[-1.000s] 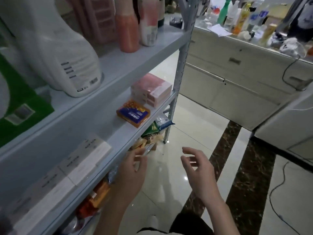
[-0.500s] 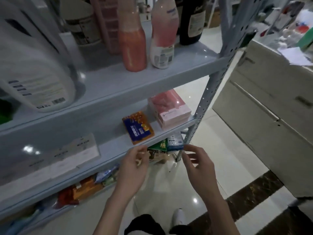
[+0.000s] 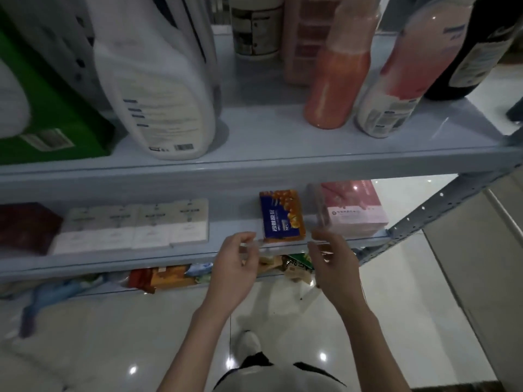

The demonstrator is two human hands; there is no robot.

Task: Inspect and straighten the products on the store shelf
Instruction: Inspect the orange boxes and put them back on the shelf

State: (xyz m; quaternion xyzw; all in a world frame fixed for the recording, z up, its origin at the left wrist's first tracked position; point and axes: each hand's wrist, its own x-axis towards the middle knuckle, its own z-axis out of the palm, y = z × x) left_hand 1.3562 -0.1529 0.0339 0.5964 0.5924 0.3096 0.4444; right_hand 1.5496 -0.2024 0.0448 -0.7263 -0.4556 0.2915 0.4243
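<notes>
Blue-and-orange box [image 3: 281, 215] is the target, and both hands are closing on it. The left hand [image 3: 235, 264] sits at the box's lower left corner and the right hand [image 3: 334, 261] at its lower right. Fingers on both are loosely curled and spread apart, with nothing pinched that I can see. Motion blur hides whether any fingertip is on the cardboard yet. The box lies flat on the middle tier, right at the shelf lip [image 3: 141, 258], a touch skewed to that edge.

Just right of the box stands the pink carton [image 3: 353, 210], close to touching it. Well left of the box runs a row of white packs [image 3: 135, 224]. Below the box, loose snack packets [image 3: 167, 277] spill along the bottom tier. Above it stand an orange bottle [image 3: 336, 80] and a big white jug [image 3: 158, 94].

The risk, as I read it: the box is so near the lip that a pull toward the body could tip it off to the floor. A careless swing of the right hand could also knock the pink carton out of line.

Compared with half a second back, both hands have risen from in front of the bottom tier's packets to flank the box, and the view has squared up to the shelf
</notes>
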